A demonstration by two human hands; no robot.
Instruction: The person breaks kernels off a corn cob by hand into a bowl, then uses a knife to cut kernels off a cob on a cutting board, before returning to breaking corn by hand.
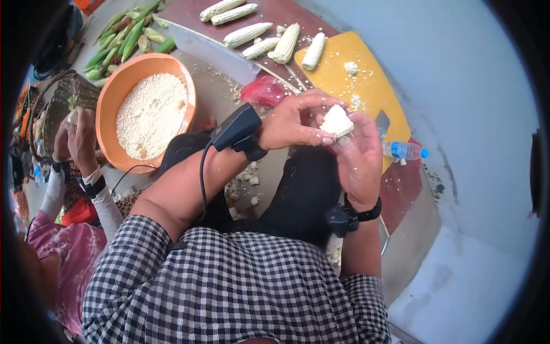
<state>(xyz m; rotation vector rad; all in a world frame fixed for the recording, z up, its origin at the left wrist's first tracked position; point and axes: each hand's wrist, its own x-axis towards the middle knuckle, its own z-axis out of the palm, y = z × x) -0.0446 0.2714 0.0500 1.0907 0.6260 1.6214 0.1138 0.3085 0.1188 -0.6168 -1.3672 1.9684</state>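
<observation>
A short piece of white corn cob (336,121) is held between both hands, over the near edge of a yellow board. My left hand (299,121) reaches in from the left, its thumb and fingers closed round the piece. From the right, my right hand (361,157) has its palm turned up and its fingers curled against the same piece. Loose kernels stick to the skin. Beyond the hands, a whole peeled cob (313,51) lies on the yellow board (381,86), with a small white corn chunk (351,68) and scattered kernels.
An orange basin (105,112) of kernels stands at the left. Peeled cobs (247,35) lie on a red surface, near a red mesh bag (264,92). Husked corn (134,37) is piled upper left. A water bottle (405,151) lies right. A co-worker's hands (80,137) work beside the basin.
</observation>
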